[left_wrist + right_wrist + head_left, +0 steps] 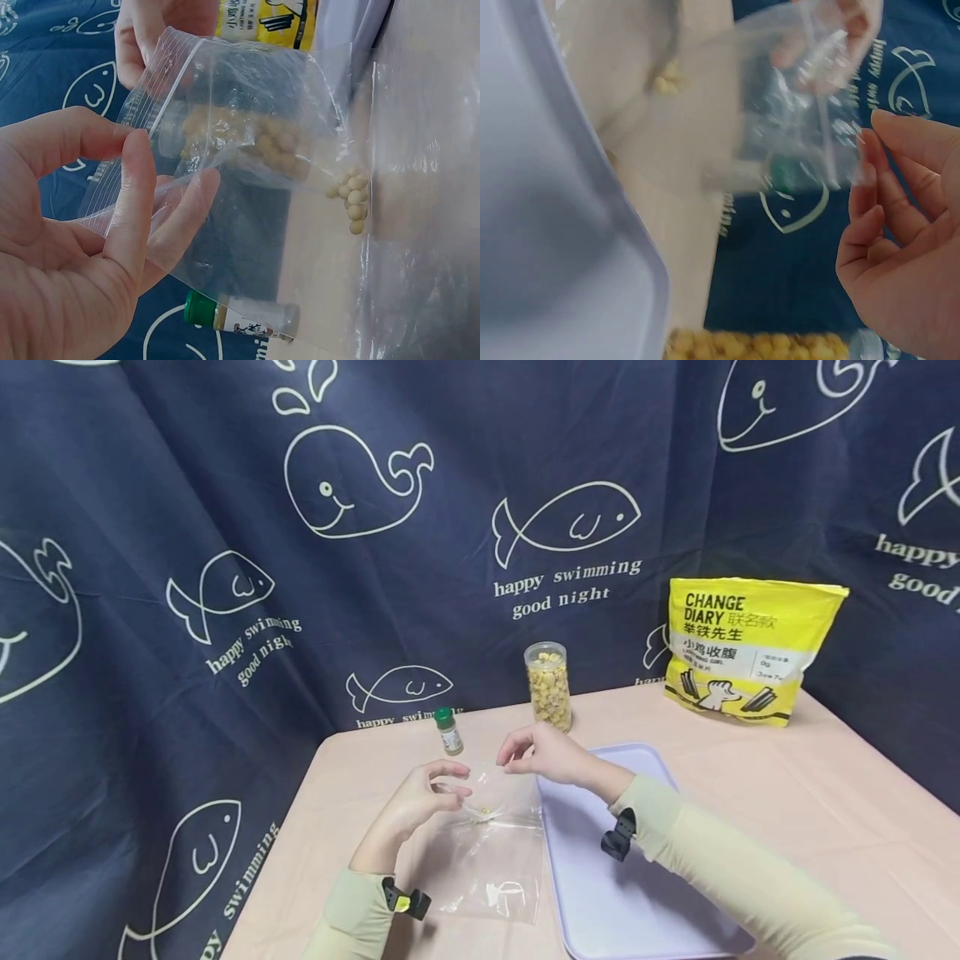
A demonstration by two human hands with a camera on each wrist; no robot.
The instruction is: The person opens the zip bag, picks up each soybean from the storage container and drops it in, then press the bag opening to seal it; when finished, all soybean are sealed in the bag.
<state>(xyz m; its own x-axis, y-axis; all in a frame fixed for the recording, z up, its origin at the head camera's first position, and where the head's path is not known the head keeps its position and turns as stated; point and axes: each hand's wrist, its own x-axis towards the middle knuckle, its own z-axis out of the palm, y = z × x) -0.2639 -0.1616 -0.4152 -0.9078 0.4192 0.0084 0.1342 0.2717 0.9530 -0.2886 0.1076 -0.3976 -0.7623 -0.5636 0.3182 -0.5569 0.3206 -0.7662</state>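
Both hands hold up a clear zip-lock bag [247, 82] by its zip edge. My left hand [408, 802] pinches one side of that edge between thumb and forefinger, with another finger behind the film in the left wrist view. At the opposite corner my right hand [907, 225] pinches the edge between its fingertips. Several small round pale-yellow beans [355, 199] lie together at the bag's bottom. Nearer the person, clear plastic [480, 860] lies flat on the table; whether it belongs to a second bag I cannot tell.
A pale lilac tray [592, 877] lies right of the bag, under the right forearm. Behind stand a small green-capped bottle [450, 735], a clear jar of yellow pieces [550, 689] and a yellow pouch [750, 652]. A dark blue curtain [450, 593] hangs behind the pink-covered table [810, 827].
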